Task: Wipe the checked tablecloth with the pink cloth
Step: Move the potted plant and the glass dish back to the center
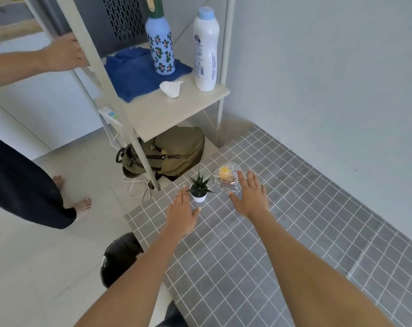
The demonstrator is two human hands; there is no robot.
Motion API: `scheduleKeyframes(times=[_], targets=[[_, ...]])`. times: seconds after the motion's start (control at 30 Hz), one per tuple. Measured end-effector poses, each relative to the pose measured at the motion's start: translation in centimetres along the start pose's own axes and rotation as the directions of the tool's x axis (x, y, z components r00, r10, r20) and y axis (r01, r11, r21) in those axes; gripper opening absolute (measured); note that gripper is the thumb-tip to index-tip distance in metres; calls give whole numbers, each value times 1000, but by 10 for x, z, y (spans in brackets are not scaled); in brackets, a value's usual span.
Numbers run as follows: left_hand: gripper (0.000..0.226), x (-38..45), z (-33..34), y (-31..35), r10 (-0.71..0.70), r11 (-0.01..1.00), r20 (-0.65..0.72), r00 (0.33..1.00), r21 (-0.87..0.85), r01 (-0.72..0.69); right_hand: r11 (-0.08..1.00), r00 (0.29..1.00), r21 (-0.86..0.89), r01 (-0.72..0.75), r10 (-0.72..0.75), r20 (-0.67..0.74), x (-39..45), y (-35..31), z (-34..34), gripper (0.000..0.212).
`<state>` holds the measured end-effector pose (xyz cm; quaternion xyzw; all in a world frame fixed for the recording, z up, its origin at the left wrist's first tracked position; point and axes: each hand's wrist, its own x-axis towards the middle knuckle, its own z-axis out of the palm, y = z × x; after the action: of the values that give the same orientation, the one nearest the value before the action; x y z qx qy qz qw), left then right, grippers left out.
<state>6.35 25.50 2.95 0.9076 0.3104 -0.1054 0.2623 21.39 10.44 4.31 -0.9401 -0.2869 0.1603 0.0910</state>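
Observation:
The grey checked tablecloth (282, 232) covers the table from the centre to the lower right. Near its far corner stand a small potted plant (199, 188) in a white pot and a cut-glass bowl (227, 177) holding something yellow. My left hand (182, 214) hovers open with straight fingers just left of the plant. My right hand (251, 197) is open beside the glass bowl, fingers spread; I cannot tell whether it touches the bowl. No pink cloth is in view.
A pale shelf unit (176, 109) stands beyond the table with a blue cloth (134, 74), a flowered bottle (160, 46), a white bottle (206, 50) and a face mask (170, 88). Another person's hand (63, 53) holds its frame. An olive backpack (174, 152) lies below; a black stool (120, 258) is at left.

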Motion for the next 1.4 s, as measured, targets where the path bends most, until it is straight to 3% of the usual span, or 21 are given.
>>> scheduleKeyframes(times=[0.13,0.27,0.37,0.6,0.73,0.97,1.4], targets=[[80,17,14,-3,-16,978,-105,994,-211,-6,992,998,123,-22,30,-58,25,-6,20,83],[79,28,33,-4,-27,885,-239,971,-458,-88,946,993,322,-40,72,-89,39,-9,41,100],[84,34,45,-5,-50,841,-288,956,-529,-115,916,980,402,-14,93,-178,44,-9,53,106],[76,49,51,-3,-41,793,-390,920,-573,-208,895,935,438,82,83,-345,54,-10,68,103],[67,52,52,-4,-14,796,-414,910,-556,-240,899,930,426,100,68,-362,58,-9,69,101],[73,45,42,-2,37,789,-430,902,-541,-290,890,917,442,113,78,-391,56,-10,66,100],[73,21,33,23,126,828,-406,905,-459,-321,882,877,470,-44,259,-405,-18,23,71,102]])
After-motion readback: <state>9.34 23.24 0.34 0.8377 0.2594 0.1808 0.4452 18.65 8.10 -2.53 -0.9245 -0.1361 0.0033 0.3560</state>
